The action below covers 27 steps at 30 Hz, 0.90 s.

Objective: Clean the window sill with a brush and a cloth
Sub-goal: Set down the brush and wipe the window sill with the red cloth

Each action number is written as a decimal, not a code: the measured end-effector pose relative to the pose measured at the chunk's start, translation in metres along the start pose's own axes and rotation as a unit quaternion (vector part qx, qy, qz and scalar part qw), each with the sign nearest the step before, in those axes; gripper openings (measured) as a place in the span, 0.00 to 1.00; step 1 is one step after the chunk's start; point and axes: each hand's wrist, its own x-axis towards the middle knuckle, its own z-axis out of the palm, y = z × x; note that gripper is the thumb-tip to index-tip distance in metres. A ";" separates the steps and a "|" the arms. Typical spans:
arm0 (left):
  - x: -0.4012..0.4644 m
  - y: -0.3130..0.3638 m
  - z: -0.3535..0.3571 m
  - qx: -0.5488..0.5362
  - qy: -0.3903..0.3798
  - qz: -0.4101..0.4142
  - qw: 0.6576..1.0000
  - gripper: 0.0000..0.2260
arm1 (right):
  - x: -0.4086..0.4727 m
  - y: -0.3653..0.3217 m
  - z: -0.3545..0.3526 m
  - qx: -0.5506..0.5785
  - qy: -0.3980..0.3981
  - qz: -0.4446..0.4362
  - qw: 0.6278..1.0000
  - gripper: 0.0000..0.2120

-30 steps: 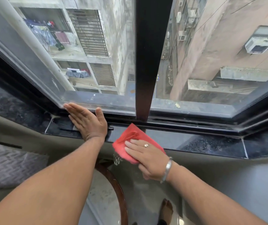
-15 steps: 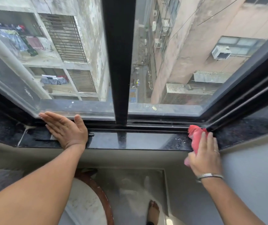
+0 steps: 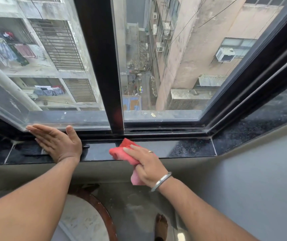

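Note:
A dark polished stone window sill (image 3: 182,149) runs below a black-framed sliding window. My right hand (image 3: 146,164) presses a red cloth (image 3: 121,152) onto the sill's middle, just right of the black centre post (image 3: 102,66); part of the cloth hangs over the front edge. My left hand (image 3: 57,142) lies flat, fingers together, on the sill's left part. Under it lies a dark flat object (image 3: 85,146), perhaps the brush, mostly hidden by the palm.
The window track (image 3: 165,131) sits behind the sill. The sill bends toward me at the right corner (image 3: 214,146) and at the left. A grey wall (image 3: 243,188) drops below. A round wooden-rimmed table (image 3: 102,213) and a bare foot (image 3: 161,225) are on the floor.
My right hand swept the red cloth from the middle to the sill's right corner and has come back to the middle. My left hand has stayed flat on the left.

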 end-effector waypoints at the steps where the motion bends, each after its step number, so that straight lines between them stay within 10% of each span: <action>1: 0.000 0.000 0.000 0.001 0.000 -0.002 1.000 0.42 | -0.005 0.001 -0.009 0.041 0.019 0.009 0.999 0.32; 5: -0.001 0.002 -0.002 0.005 -0.005 -0.005 1.000 0.42 | -0.048 0.022 -0.059 0.083 0.175 0.087 0.977 0.34; 9: -0.002 0.003 -0.003 0.012 -0.007 -0.011 1.000 0.41 | -0.089 0.069 -0.098 -0.206 0.373 0.214 0.879 0.32; 14: -0.003 0.005 -0.006 0.007 -0.012 -0.009 1.000 0.41 | -0.072 0.091 -0.070 -0.298 0.208 0.355 0.861 0.42; 21: -0.003 0.009 -0.008 0.007 -0.024 -0.018 1.000 0.41 | -0.040 0.105 -0.097 -0.347 0.196 0.377 0.836 0.30; 27: -0.004 0.009 -0.011 0.028 -0.053 -0.029 0.998 0.41 | -0.080 0.086 -0.104 -0.237 0.014 0.234 0.943 0.34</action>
